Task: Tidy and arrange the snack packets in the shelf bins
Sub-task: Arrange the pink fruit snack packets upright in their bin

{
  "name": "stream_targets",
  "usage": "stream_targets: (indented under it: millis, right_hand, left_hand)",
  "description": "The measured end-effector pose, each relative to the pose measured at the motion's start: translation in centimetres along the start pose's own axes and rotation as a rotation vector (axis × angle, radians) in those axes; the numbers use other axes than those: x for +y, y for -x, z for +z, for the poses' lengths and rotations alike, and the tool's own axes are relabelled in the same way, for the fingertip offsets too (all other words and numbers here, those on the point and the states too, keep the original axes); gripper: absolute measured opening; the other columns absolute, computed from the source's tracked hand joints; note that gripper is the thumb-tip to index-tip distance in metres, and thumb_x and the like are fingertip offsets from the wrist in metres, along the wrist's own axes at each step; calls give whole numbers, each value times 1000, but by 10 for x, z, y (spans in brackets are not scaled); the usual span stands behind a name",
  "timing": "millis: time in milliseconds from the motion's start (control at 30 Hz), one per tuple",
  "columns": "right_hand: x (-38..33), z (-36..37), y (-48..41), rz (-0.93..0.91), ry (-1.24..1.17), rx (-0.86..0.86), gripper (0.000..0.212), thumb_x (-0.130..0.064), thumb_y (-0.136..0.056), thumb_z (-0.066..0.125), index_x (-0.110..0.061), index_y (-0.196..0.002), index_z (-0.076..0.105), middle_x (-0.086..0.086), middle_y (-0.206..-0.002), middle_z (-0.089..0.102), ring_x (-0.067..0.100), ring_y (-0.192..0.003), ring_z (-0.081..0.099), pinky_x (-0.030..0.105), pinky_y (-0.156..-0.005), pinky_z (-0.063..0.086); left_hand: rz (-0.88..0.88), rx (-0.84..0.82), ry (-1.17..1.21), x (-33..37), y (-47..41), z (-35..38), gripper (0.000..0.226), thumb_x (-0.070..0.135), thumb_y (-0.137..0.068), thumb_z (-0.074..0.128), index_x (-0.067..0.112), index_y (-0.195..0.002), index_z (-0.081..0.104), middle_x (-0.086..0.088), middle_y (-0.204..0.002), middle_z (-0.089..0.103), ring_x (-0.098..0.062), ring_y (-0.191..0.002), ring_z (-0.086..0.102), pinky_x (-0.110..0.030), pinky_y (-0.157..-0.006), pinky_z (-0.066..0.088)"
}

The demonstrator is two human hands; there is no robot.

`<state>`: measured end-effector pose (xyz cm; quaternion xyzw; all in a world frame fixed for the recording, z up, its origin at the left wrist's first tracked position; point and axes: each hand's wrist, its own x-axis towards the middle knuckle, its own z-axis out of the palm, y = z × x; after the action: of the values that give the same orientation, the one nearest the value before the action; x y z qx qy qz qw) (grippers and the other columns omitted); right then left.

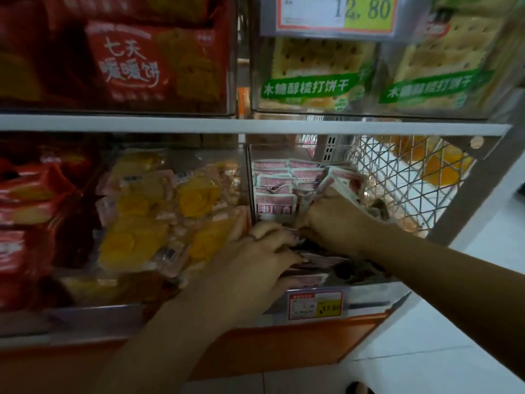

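Small pink-and-white snack packets (274, 182) stand in rows at the back of a clear lower bin (369, 291) on the right of the shelf. My right hand (331, 220) reaches into this bin and grips a bunch of the pink packets (343, 182), holding them tilted against the right side. My left hand (255, 257) lies over the front of the same bin, its fingers spread and touching loose pink packets (312, 278) lying flat near the front wall. What lies under my palms is hidden.
The neighbouring bin on the left holds yellow-and-pink packets (159, 211) and red packets (25, 211). The upper shelf carries red biscuit bags (127, 64) and green-labelled cracker bags (318, 78). A wire mesh panel (397, 177) closes the shelf's right end. A price tag (315, 304) hangs on the bin front.
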<state>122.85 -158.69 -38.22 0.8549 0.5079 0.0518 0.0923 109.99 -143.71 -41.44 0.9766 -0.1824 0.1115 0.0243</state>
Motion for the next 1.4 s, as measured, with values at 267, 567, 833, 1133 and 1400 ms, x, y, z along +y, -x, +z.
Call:
stream_targets:
  millis: [267, 567, 833, 1133, 1400]
  right_hand:
    - [9, -35, -2, 114, -278, -371, 42, -55, -91, 40, -28, -113, 62, -7, -112, 64, 13, -100, 58, 31, -90, 42]
    - [-7, -20, -52, 377, -313, -259, 54, -16, -91, 56, -7, -140, 34, 15, -137, 43, 29, -120, 47, 31, -90, 42]
    - [0, -4, -56, 211, -357, -148, 30, -18, -79, 69, -17, -107, 57, 5, -105, 61, 21, -94, 55, 29, -76, 43]
    - [6, 0, -53, 116, -311, -50, 35, 0, -76, 65, -22, -65, 40, -7, -69, 44, 18, -77, 48, 25, -63, 28]
    - [19, 15, -68, 185, -257, -107, 73, -12, -79, 70, -12, -142, 32, 13, -131, 49, 28, -115, 52, 30, -83, 41]
  left_hand:
    - [-113, -121, -190, 4, -5, -26, 74, 79, -78, 26, 31, -128, 54, 9, -135, 50, -22, -142, 15, -61, -110, -7]
    - [-63, -20, -133, -4, -3, -17, 69, 74, -78, 28, 26, -99, 73, 9, -103, 70, -25, -125, 48, -59, -106, 10]
    - [-24, 53, -127, -7, -3, -10, 65, 73, -77, 30, 29, -92, 75, 11, -95, 71, -24, -118, 54, -58, -102, 12]
    - [-22, 63, -131, -8, -4, -9, 63, 74, -78, 31, 30, -94, 73, 13, -97, 70, -24, -120, 52, -57, -102, 14]
    - [-23, 67, -116, -6, -1, -10, 60, 72, -79, 31, 32, -97, 72, 12, -103, 68, -24, -122, 51, -58, -104, 13]
